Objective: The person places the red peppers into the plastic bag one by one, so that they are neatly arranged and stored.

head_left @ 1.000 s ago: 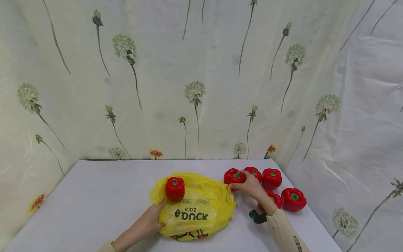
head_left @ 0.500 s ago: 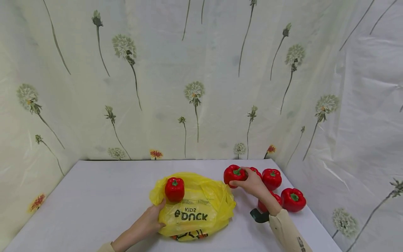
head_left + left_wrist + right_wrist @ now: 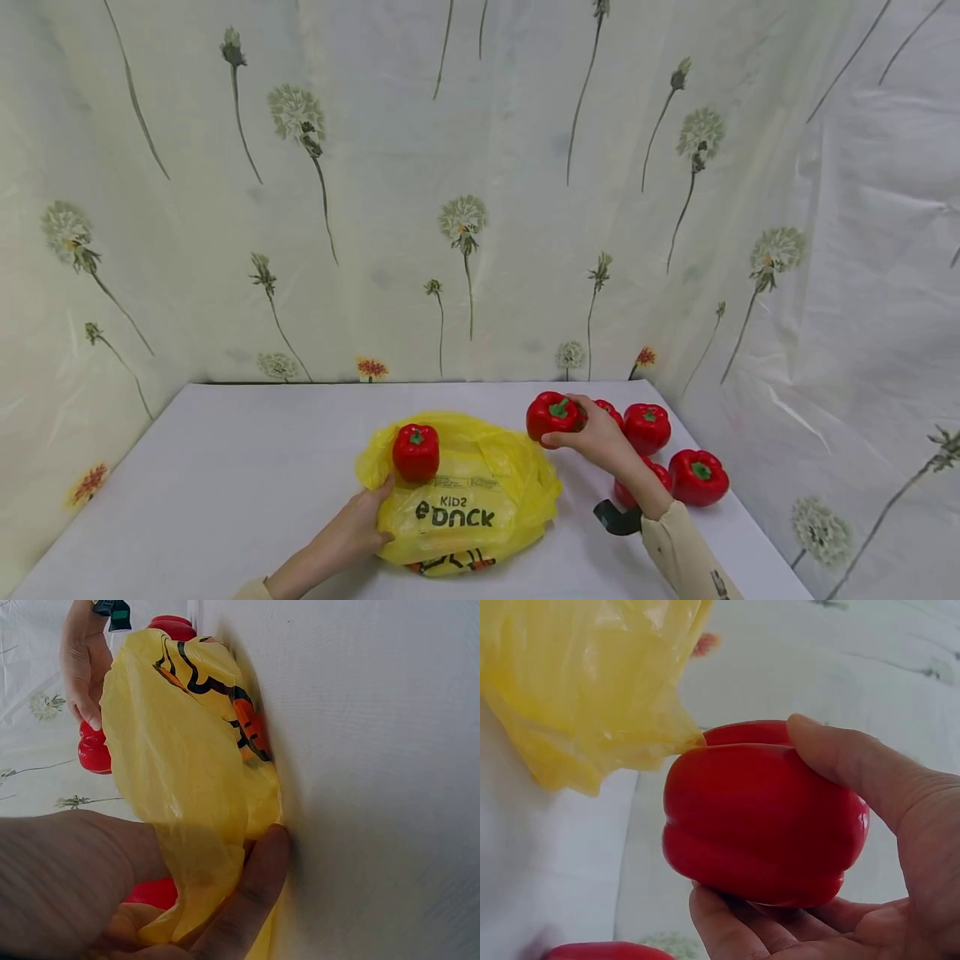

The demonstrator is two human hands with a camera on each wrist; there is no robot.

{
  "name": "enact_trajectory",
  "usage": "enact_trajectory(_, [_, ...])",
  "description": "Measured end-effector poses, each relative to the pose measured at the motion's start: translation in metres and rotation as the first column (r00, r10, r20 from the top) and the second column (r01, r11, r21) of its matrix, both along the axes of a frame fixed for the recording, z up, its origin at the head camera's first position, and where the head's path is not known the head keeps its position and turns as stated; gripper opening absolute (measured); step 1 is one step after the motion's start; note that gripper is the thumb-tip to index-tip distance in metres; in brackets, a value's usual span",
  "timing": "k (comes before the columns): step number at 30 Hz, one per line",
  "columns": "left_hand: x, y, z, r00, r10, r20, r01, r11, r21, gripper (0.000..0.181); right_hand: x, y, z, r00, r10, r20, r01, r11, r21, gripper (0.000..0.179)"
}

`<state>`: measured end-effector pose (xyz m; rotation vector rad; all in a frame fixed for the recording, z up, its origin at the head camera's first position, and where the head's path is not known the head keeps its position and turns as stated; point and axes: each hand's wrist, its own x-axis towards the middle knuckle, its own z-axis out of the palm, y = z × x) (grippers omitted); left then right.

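Right hand, fingers curled round a red pepper lifted clear of four others just behind it; left hand pinches the yellow bag, steadying it, one pepper on bag just beyond its fingertips.

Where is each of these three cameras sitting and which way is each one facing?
Head: on the head, facing forward and down at the table; both hands show.
Left wrist: along the left hand gripping the yellow bag.
Right wrist: close on the right hand holding a red pepper.
All three share bag and held pepper.
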<state>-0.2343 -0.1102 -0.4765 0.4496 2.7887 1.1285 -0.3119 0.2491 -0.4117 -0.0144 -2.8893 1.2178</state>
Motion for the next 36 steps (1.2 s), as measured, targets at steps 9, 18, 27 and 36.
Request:
enact_trajectory(9, [0.001, -0.001, 0.001, 1.000, -0.005, -0.012, 0.005, 1.000, -0.010, 0.081, 0.002, -0.005, 0.002, 1.000, 0.003, -0.012, -0.003, 0.999, -0.038, 0.099])
enact_trajectory(18, [0.001, -0.001, 0.000, 1.000, -0.006, -0.003, 0.006, 1.000, -0.010, 0.081, 0.007, -0.008, 0.007, 0.999, 0.039, -0.021, -0.039, 0.998, -0.041, 0.097])
enact_trajectory(27, [-0.002, 0.000, 0.000, 1.000, -0.020, -0.010, 0.020, 1.000, -0.021, 0.081, 0.009, -0.006, 0.015, 0.998, 0.051, -0.033, -0.052, 0.997, -0.048, 0.094])
enact_trajectory(36, [-0.002, -0.002, -0.001, 1.000, -0.022, -0.006, 0.022, 1.000, -0.010, 0.081, 0.006, -0.013, 0.020, 0.995, 0.091, -0.035, -0.094, 0.992, -0.089, 0.092])
